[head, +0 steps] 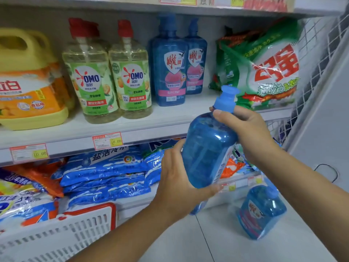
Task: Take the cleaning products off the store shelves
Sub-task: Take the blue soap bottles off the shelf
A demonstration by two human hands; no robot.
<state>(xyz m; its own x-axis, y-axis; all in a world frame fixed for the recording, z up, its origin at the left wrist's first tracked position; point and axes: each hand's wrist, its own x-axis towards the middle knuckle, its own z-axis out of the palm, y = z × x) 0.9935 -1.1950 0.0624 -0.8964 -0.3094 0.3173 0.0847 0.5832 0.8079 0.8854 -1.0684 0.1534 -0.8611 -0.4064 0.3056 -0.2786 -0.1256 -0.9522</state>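
- both hands are on one blue bottle (205,152), right of centre in the head view. my right hand (243,127) is wrapped round its neck just under the blue cap (227,99), and my left hand (175,176) cups the base with fingers curled under the bottom.
- the bottle is clear of the shelf (132,127). it is tilted, cap toward the upper right, and held in front of the shelf edge above the floor (217,242).
- to do this step well, i think the left hand should carry the weight from below. the right should only steady the neck and not pull on the cap, which might work loose. then i'd lower it slowly and set it down base first.
- a second blue bottle (262,210) sits on the floor at lower right, below my right forearm. next to it looks like the natural spot.
- on the shelf at upper centre stand two more blue bottles (170,63), well apart from my hands. left of them are two omo bottles (90,76) and a yellow jug (28,82) at the left edge.
- a green bag of washing powder (264,67) lies at upper right, just behind my right hand.
- a white basket (66,229) with a red rim sits at lower left, near my left forearm.
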